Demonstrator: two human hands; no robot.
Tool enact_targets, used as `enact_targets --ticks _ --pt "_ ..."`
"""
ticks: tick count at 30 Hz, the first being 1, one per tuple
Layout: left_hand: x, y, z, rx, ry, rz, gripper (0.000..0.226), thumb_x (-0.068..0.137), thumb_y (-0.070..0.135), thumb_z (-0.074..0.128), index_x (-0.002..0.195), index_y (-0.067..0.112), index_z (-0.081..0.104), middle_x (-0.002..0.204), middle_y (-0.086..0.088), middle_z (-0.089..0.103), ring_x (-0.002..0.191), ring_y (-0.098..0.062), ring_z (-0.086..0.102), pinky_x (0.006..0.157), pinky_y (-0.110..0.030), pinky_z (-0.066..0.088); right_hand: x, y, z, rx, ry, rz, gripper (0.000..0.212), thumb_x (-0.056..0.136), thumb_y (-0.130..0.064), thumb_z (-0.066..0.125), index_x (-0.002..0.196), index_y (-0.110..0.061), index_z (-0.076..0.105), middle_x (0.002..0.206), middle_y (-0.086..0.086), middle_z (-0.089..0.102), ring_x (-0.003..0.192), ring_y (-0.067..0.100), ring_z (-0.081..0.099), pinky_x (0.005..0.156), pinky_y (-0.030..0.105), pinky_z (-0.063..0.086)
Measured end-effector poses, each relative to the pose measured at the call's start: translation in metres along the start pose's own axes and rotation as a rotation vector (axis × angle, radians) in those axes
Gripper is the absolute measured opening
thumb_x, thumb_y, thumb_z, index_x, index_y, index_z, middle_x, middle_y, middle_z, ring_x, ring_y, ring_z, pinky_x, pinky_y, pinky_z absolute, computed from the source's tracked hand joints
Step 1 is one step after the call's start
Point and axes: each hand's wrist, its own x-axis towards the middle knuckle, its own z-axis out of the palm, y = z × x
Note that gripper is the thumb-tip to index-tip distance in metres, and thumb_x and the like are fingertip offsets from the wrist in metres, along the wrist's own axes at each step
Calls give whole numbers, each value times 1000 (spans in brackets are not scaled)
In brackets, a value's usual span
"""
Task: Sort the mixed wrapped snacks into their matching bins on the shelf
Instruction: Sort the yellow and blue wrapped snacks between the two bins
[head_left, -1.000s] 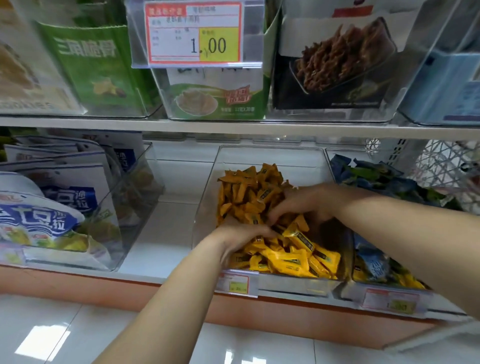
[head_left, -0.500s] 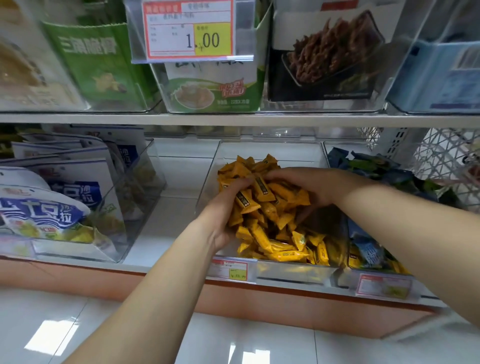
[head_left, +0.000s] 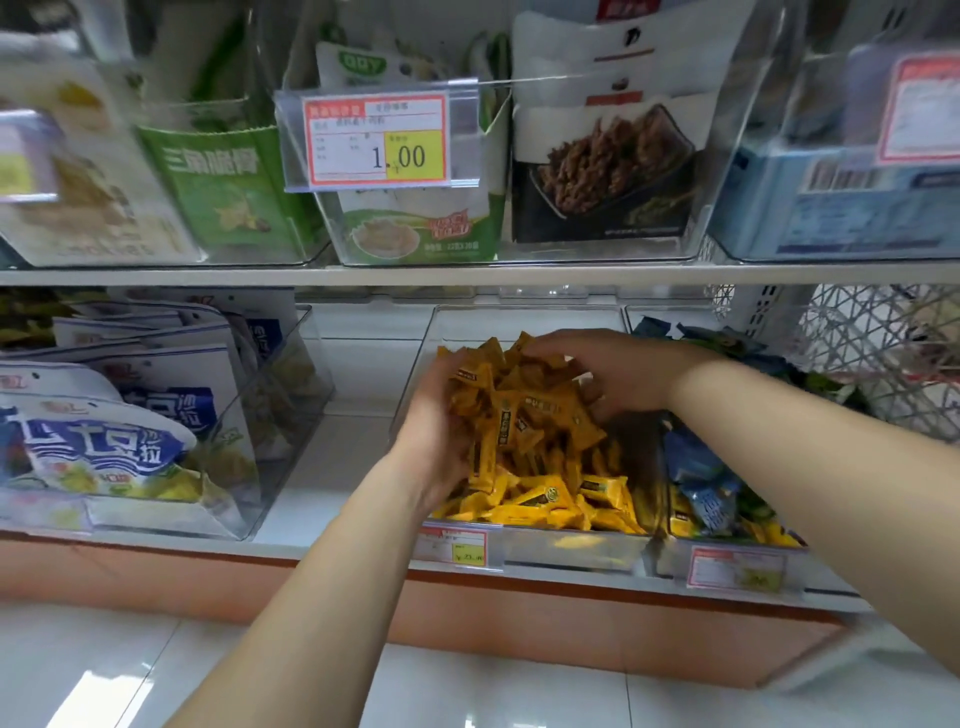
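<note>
A clear plastic bin (head_left: 571, 553) on the lower shelf holds several small yellow wrapped snacks (head_left: 550, 499). A heap of these yellow snacks (head_left: 514, 405) is lifted above the bin between both hands. My left hand (head_left: 431, 431) cups the heap from the left side, fingers curled round it. From the right and above, my right hand (head_left: 608, 374) grips the same heap. The clear bin to the right (head_left: 737, 566) contains blue wrapped snacks (head_left: 701, 483) mixed with some yellow and green ones.
A bin of large white and blue snack bags (head_left: 104, 447) stands at the left of the lower shelf. The upper shelf carries bins of bagged snacks and a price tag (head_left: 379, 137). A white wire basket (head_left: 883, 353) is at the far right. White floor tiles lie below.
Both hands have scooped a heap of yellow snacks out of the pile and raised it toward the back of the bin. The camera has tilted slightly upward.
</note>
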Motion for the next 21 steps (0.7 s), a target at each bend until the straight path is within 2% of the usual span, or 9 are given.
enact_targets --ticks 2,5,7,8,10,14,16,19,21 --pt "-1 1 -2 108 70 4 47 87 61 49 94 24 77 89 -6 74 78 -25 73 66 -36 55 -10 -6 -4 -73 28 -22 47 71 -63 72 113 -44 66 110 -6 70 88 19 68 64 30 55" --pt "-4 1 -7 277 140 32 50 79 68 52 109 33 73 108 -1 74 92 -25 73 79 -42 56 -21 -13 -7 -400 189 -63 65 82 -61 66 140 -52 41 138 -8 53 114 20 57 86 32 51" --pt "-9 0 -9 418 180 72 56 73 73 52 113 39 68 116 3 70 103 -22 68 93 -46 52 -27 -14 -3 -674 284 -128 62 87 -60 61 144 -45 42 151 -7 43 117 14 53 84 26 42" --pt "-12 -1 -11 530 205 96 57 73 75 51 115 39 66 116 7 69 105 -20 65 95 -42 51 -30 -15 1 -760 284 -140 56 90 -59 59 141 -40 49 148 -6 47 107 10 54 78 24 40" --pt "-14 -6 -14 845 216 122 55 81 71 51 120 35 63 116 6 66 102 -18 59 82 -29 46 -34 -12 13 -901 179 -92 52 93 -57 55 137 -31 55 139 -3 56 99 11 56 76 26 41" --pt "-13 -21 -17 1337 182 29 52 87 61 54 123 25 60 117 -7 66 106 -30 60 76 -29 39 -30 1 51 -1146 34 176 78 89 -71 46 146 -17 44 147 8 49 128 27 50 103 37 41" --pt "-10 -25 -17 1376 169 -15 57 81 63 56 122 23 61 118 -9 66 105 -31 60 75 -28 39 -23 10 72 -1210 24 197 83 88 -75 40 150 -19 39 152 9 43 133 31 45 108 40 39" --pt "-1 -26 -16 1357 121 -91 72 66 70 50 122 26 63 120 -7 66 102 -27 60 77 -28 41 -14 24 86 -1124 -31 208 78 92 -68 37 155 -23 29 159 9 31 140 32 37 114 43 33" --pt "7 -29 -17 1372 81 -148 69 76 69 52 129 25 61 129 -9 63 109 -28 58 83 -29 41 -15 29 86 -1023 -13 222 79 93 -66 37 157 -22 22 161 10 26 141 33 34 114 40 31"
